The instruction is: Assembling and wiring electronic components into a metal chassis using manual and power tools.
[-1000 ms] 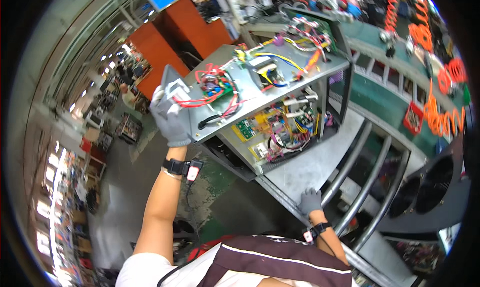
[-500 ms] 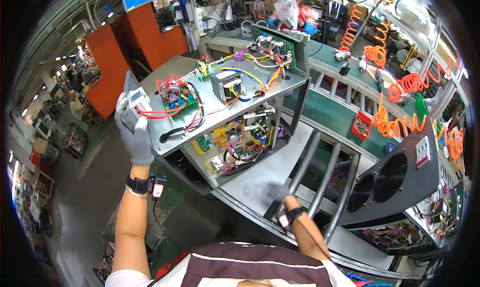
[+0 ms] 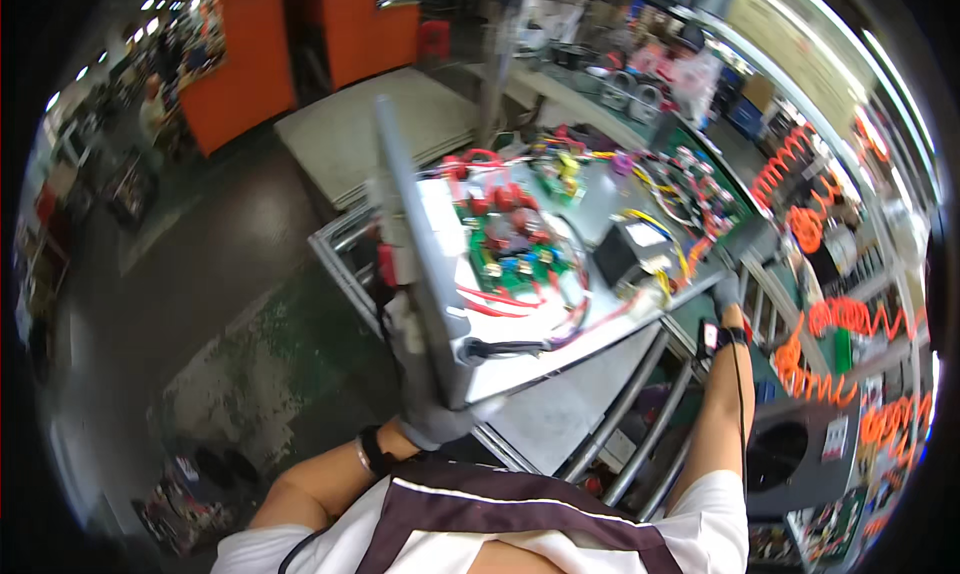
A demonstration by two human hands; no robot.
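Orange panels point(image 3: 240, 54) stood far left, steel rollers point(image 3: 622, 412) near right. Open electronics chassis point(image 3: 510, 374) sat center, between both gloved hands, long axis running near-left to far-right. Left hand point(image 3: 436, 426) was at its near-left corner, right hand point(image 3: 727, 291) at its far-right end; neither clearly nearer. Left grip blurred, right grip small, partly hidden: couldn't tell if either was closed.

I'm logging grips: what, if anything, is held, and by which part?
The metal chassis has the left hand at its near left corner and the right hand at its right end; blur hides whether either truly grips it.
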